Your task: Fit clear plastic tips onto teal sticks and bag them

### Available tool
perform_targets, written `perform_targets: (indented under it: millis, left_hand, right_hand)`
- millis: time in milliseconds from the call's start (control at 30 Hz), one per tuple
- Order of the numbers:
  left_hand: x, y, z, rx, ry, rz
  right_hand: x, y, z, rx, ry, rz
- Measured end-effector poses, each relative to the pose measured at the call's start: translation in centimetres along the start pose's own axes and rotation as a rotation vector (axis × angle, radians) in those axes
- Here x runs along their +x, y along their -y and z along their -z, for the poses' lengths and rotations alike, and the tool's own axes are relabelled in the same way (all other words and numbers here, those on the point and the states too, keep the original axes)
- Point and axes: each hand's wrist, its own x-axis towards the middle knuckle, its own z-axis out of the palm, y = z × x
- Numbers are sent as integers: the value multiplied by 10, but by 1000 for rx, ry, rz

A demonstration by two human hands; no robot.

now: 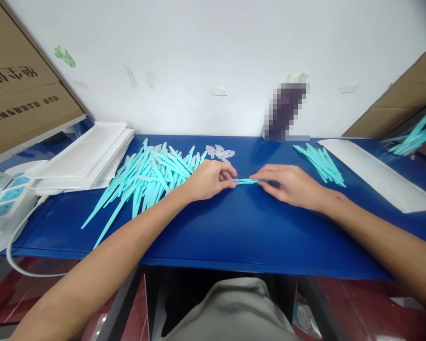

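My left hand [210,180] and right hand [287,184], loosely curled, pinch and partly hide slim turquoise sticks [247,181]. I can't count them.

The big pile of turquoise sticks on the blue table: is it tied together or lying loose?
Loose. The pile of turquoise sticks fans out beside the left hand, many sticks crossing over others at different angles.

your right hand [287,184] hides part of those turquoise sticks [247,181], and the power strip's [12,207] cropped at left
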Motion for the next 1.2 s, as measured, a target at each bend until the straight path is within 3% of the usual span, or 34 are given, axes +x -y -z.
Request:
perform_targets:
  millis: [200,400,800,1000,1200]
  left_hand:
    - [0,-2,1,-50,38,25]
    - [-1,-4,-1,127,32,-84]
    - [-4,-3,0,348,161,-180]
    - [-4,-1,-3,405,157,-225]
    - [0,-5,-1,392,64,-122]
  right_hand:
    - [1,2,2,42,9,18]
    - [2,4,2,37,-3,21]
    - [2,5,5,-2,9,10]
    - [2,9,6,-130,73,17]
    - [2,9,4,-115,89,16]
